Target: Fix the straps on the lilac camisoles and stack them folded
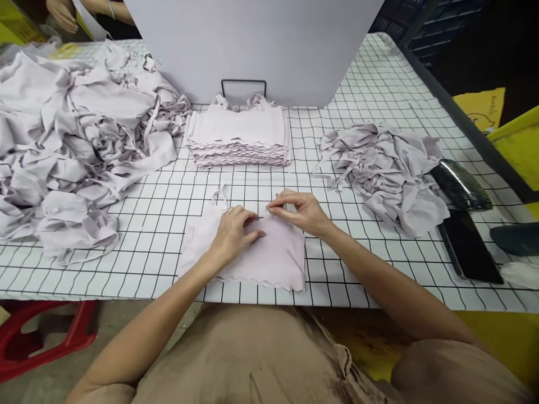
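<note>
A pale pink garment (278, 252) lies flat before me, its wavy hem towards the table's front edge and a thin strap (219, 193) sticking up at its far left. My left hand (236, 233) rests on its upper part, thumb and forefinger apart, the other fingers partly hidden. Close by, at the garment's far edge, my right hand (301, 212) pinches a tiny piece between thumb and forefinger, too small to make out. Behind both hands sits a neat stack of folded pink garments (238, 134).
Heaped pink garments (80, 129) cover the left side; a smaller pile (383, 168) lies right. Beyond it are a glossy dark object (463, 185) and a phone (469, 247). A white panel (252, 45) stands behind the stack. Another person's hand (62, 14) shows top left; a red stool (46, 336) below.
</note>
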`<state>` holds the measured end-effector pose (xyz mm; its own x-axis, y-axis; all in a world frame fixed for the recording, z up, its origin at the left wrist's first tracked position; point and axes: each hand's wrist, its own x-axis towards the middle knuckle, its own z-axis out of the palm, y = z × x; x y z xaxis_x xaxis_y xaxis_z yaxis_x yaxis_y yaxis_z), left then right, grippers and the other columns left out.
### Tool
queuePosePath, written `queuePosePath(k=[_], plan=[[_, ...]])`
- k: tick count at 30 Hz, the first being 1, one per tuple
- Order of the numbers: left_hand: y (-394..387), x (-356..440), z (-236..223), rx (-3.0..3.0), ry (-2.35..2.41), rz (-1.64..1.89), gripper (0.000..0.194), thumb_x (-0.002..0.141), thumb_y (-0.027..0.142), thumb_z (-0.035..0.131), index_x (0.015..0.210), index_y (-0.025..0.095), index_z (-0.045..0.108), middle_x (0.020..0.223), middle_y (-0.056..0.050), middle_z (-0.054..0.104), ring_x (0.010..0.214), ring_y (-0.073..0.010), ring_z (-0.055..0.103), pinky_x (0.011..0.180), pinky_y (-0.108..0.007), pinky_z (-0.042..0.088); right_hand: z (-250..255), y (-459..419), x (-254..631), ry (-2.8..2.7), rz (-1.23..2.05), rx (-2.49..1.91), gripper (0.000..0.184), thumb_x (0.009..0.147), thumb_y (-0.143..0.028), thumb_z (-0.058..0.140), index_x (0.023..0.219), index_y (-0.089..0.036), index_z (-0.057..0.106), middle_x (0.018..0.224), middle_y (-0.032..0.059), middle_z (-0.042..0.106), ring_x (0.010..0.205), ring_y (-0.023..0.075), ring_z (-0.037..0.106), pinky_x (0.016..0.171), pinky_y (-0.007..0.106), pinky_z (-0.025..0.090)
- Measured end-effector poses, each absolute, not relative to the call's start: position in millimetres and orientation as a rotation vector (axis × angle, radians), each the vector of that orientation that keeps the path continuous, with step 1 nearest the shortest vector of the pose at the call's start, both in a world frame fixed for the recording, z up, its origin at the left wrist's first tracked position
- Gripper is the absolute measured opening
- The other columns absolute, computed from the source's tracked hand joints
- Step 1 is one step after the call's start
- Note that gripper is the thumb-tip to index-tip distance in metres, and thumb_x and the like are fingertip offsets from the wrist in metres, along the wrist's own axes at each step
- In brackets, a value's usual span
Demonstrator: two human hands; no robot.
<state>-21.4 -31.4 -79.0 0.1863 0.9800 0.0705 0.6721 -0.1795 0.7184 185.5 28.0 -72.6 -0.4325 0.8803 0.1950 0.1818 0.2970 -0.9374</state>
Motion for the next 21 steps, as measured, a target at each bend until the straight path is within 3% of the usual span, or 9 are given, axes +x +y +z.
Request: queuePosePath(k=[4, 12, 16, 21], plan=[[-34, -18, -80, 2.02, 1.608, 0.54, 0.015, 0.08, 0.025, 0.08, 0.085, 0.022, 0.067, 0.089, -0.001, 0.065, 0.093, -0.0228, 0.056, 0.087, -0.041, 0.036, -76, 21, 189, -1.94, 1.077, -0.929, 0.006, 0.085, -0.026, 0.072, 0.08, -0.024, 0.076, 0.074, 0.0034, 0.07, 0.08, 0.0206, 0.059, 0.076, 0.04, 0.05], [-36, -15, -76, 2.068, 1.487, 0.468, 0.017, 0.079, 0.028, 0.081, 0.086, 0.022, 0.067, 0.09, -0.001, 0.066, 0.095, -0.0227, 0.053, 0.088, -0.041, 0.03, -75, 6, 194, -2.132, 0.921, -0.928, 0.01, 0.091, -0.022, 0.065, 0.081, -0.022, 0.068, 0.078, 0.0032, 0.071, 0.084, 0.0207, 0.057, 0.083, 0.041, 0.047], [-39, -12, -77, 2.052, 1.448, 0.494, 0.012, 0.082, 0.019, 0.078, 0.085, 0.021, 0.066, 0.089, 0.001, 0.07, 0.096, -0.0217, 0.054, 0.092, -0.042, 0.028, -75, 2, 194, -2.162, 0.888, -0.898, 0.011, 0.092, -0.02, 0.062, 0.081, -0.022, 0.065, 0.08, 0.0033, 0.07, 0.086, 0.0212, 0.056, 0.084, 0.042, 0.046], [-42, -10, -86, 2.041, 1.475, 0.594, 0.004, 0.085, 0.024, 0.077, 0.083, 0.024, 0.073, 0.082, 0.001, 0.071, 0.092, -0.0214, 0.055, 0.092, -0.043, 0.027, -78, -1, 191, -2.196, 0.845, -0.825, 0.012, 0.092, -0.018, 0.059, 0.082, -0.022, 0.064, 0.077, 0.0033, 0.067, 0.091, 0.0227, 0.053, 0.086, 0.043, 0.043]])
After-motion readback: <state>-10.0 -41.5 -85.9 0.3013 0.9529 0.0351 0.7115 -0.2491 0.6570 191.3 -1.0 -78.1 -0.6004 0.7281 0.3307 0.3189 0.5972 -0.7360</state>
